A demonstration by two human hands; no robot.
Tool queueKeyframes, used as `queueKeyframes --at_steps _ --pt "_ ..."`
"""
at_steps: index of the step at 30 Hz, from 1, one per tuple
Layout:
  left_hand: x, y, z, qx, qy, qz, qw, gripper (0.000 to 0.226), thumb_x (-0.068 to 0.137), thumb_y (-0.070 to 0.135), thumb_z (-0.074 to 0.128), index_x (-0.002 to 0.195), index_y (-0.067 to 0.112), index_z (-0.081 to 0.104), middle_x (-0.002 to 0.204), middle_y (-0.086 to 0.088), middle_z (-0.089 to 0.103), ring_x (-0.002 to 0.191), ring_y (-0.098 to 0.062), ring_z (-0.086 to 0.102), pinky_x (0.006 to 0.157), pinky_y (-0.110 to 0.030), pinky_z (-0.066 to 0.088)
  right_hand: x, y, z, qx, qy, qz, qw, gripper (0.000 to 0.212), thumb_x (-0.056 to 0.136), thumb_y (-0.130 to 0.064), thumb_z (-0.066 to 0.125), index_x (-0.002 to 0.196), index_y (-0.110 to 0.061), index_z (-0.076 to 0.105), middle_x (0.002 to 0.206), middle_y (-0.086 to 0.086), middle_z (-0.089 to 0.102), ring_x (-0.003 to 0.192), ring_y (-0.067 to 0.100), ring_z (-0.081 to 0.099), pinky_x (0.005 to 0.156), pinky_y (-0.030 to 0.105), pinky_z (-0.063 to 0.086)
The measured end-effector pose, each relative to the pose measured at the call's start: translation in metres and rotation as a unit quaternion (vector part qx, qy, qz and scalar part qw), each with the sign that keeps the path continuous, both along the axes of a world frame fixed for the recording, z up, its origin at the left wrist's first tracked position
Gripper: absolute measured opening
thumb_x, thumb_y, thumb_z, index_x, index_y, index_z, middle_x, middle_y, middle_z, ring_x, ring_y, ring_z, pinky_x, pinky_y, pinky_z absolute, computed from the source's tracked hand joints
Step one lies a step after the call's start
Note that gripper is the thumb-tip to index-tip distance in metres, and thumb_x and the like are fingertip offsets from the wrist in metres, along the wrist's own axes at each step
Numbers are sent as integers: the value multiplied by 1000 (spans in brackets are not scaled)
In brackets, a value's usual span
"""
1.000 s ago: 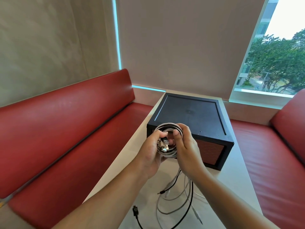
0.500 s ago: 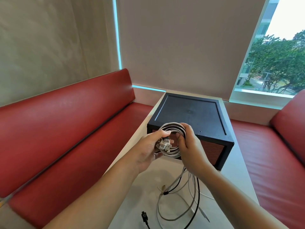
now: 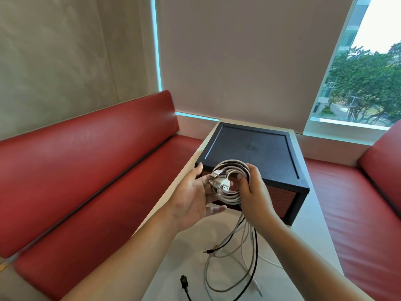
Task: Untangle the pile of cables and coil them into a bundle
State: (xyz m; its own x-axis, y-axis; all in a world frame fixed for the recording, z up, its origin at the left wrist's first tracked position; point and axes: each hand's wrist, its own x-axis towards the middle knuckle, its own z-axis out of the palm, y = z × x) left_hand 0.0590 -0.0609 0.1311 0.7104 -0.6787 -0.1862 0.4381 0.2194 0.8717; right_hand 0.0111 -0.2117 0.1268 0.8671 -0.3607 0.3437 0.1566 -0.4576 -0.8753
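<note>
With the right hand (image 3: 256,194) curled round the coil (image 3: 233,197), held above the table (image 3: 184,253) before the box (image 3: 249,148), use the left hand (image 3: 193,196), open-fingered and gripping nothing, to lift the dangling cables (image 3: 234,268) into even, untwisted loops.

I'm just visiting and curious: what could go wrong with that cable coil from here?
Only the right hand grips the coil; the left hand is open, so loops may spring loose. The loose cables hanging to the table cross each other and could snag when wound in.
</note>
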Motion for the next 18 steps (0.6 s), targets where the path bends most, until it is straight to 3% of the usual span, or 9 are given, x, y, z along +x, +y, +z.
queueKeyframes --at_steps 2,5,7,12,15,18 --pt "-4 0 -9 -27 -14 -12 999 45 91 31 40 128 15 60 126 -9 61 106 -19 57 104 -51 41 1 -1 3 34 -5 -9 999 18 102 -15 41 116 -24 49 95 -14 60 85 -4 58 70 13 45" --pt "-10 -6 -20 36 -159 -7 987 43 78 8 61 119 21 62 115 5 69 111 -11 62 99 -37 47 2 3 5 82 -18 -11 996 17 102 -16 41 115 -23 51 97 -12 62 88 2 60 75 22 47" --pt "-11 -10 -21 67 -240 23 968 46 79 0 73 119 19 61 109 8 71 107 -6 63 92 -26 49 2 4 5 124 -20 -9 992 17 102 -16 41 114 -23 52 99 -8 64 91 6 63 81 31 52" --pt "-12 -17 -20 69 -307 92 945 45 74 -5 77 110 18 64 98 5 74 94 -6 66 80 -18 50 3 9 5 227 1 10 974 17 102 -19 44 113 -24 56 105 2 69 100 19 66 91 46 53" --pt "-11 -19 -17 34 -303 99 947 40 69 0 81 104 15 69 95 0 75 90 -16 69 81 -31 56 0 13 8 279 20 51 959 19 102 -18 43 115 -18 56 106 9 70 96 22 68 81 43 56" --pt "-8 -15 -13 12 -288 99 953 32 68 8 76 99 12 70 91 0 75 89 -16 68 83 -37 57 -4 15 12 277 31 71 958 18 103 -21 42 115 -18 55 96 10 69 75 20 64 59 35 50"
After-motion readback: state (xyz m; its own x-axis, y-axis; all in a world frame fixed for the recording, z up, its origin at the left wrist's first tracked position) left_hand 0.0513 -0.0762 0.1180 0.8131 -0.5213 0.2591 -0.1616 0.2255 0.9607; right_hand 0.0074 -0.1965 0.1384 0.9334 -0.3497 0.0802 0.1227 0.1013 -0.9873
